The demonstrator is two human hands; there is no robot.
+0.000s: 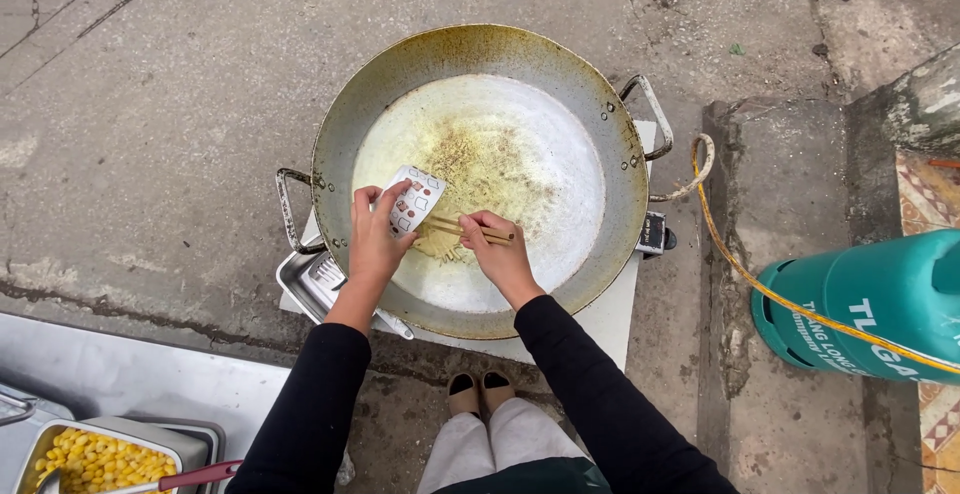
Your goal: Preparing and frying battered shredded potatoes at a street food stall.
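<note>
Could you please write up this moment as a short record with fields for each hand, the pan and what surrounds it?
Left hand: left hand holds a small patterned packet tilted over the pan.
Right hand: right hand holds wooden chopsticks over the noodles.
Pan: wide metal pan with two handles, holding pale noodles and scattered seasoning.
Surroundings: green gas cylinder with a yellow hose at right; tray of corn kernels at lower left; concrete ground.

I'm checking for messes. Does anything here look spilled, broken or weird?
Nothing looks spilled or broken. The big pan has brown stains around its rim and crumbs in the middle. The left hand holds a small patterned packet over it; the right hand holds chopsticks.
</note>
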